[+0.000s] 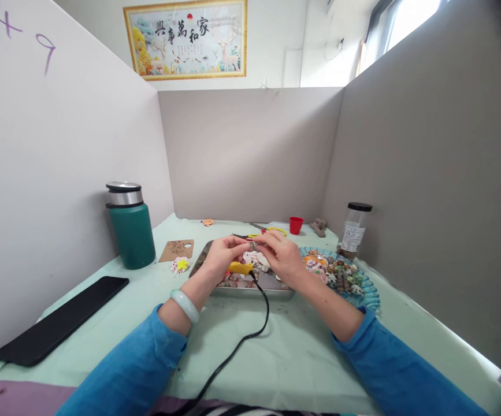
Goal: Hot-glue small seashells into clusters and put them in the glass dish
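Observation:
My left hand and my right hand meet above a metal tray, thumbs and fingertips pinched together. Between the fingertips is a small greyish piece, too small to make out; both hands seem to hold it. Below my left hand lies a yellow corded tool, its front end hidden; a black cord runs from it toward me. Shells and other small pieces lie in the tray. To the right of my right hand, a blue scalloped plate holds many shells and small ornaments.
At left stand a green bottle, a black phone-like slab, a brown card and a flower-shaped piece. Behind the hands lie yellow-handled scissors and a red cup. A black-lidded jar stands right. Grey partitions enclose the table.

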The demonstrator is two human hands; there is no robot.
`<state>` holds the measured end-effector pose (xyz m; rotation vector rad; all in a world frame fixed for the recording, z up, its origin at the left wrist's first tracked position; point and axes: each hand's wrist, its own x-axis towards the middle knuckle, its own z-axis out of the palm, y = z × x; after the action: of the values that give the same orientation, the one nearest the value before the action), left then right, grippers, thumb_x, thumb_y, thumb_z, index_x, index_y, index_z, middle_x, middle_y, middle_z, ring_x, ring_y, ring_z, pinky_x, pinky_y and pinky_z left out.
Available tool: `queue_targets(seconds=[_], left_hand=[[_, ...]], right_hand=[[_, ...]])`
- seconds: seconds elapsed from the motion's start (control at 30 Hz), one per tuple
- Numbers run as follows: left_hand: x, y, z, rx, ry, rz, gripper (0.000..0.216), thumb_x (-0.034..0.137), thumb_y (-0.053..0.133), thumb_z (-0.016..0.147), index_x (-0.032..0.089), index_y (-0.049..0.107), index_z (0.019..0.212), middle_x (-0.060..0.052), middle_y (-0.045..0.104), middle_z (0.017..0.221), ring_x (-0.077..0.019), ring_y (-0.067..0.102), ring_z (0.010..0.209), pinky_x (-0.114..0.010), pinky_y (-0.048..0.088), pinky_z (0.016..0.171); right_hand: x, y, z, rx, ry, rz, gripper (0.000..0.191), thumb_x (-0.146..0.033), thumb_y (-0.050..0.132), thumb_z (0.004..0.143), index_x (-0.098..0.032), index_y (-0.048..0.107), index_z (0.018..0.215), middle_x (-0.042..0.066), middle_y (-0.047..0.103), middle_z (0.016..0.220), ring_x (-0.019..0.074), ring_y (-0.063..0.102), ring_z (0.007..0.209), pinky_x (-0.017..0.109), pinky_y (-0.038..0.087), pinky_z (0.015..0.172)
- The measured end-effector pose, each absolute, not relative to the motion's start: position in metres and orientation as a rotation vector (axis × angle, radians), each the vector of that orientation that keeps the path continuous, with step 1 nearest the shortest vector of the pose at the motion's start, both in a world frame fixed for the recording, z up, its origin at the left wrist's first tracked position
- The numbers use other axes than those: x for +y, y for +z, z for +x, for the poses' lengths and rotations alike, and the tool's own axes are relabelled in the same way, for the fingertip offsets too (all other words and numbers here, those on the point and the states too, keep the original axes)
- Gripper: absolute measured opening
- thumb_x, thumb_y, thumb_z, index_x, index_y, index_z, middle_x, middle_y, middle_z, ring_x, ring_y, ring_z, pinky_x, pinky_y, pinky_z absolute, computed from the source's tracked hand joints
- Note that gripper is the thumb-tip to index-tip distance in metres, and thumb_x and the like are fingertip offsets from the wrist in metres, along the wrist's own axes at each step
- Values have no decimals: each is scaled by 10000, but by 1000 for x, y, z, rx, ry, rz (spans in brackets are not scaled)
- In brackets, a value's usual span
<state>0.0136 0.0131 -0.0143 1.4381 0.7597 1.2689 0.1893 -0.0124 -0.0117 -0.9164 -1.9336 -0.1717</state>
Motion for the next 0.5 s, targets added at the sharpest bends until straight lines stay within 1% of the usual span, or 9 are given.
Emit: queue_targets(seconds=[0.2,0.3,0.37,0.4,0.5], left_hand=[[11,-13,14,765,1263,1448,259,323,741,632,119,637,754,19,555,548,-62,476,477,-211,428,511],[10,-10,13,774,1273,1413,265,322,740,635,117,639,768,19,551,539,-63,472,476,-210,428,509],[10,-9,12,767,1277,1374,268,320,739,639,114,641,780,-2,590,596,-60,474,482,-208,431,507],[10,-8,12,752,1274,1348,271,318,740,640,112,641,785,-18,616,645,-56,475,485,-208,434,509],[11,-8,10,682,1243,1268,283,303,751,633,107,639,804,-54,657,770,-40,473,485,-201,440,514]], right_hand=[[-11,-13,189,-1942,-160,-909,205,-223,476,878,-237,628,1016,53,620,963,163,588,825,274,443,738],[-10,-13,189,-1920,-97,-883,248,-225,506,859,-225,586,1094,47,620,934,154,578,779,270,443,706],[-9,-12,190,-1873,-41,-885,300,-238,528,845,-215,552,1143,45,621,909,148,568,731,270,444,678],[-9,-12,190,-1843,-19,-894,299,-245,530,842,-210,552,1138,46,622,905,147,565,718,271,444,669],[-9,-10,191,-1777,35,-916,183,-257,523,837,-198,613,985,56,627,921,152,567,731,279,448,673]])
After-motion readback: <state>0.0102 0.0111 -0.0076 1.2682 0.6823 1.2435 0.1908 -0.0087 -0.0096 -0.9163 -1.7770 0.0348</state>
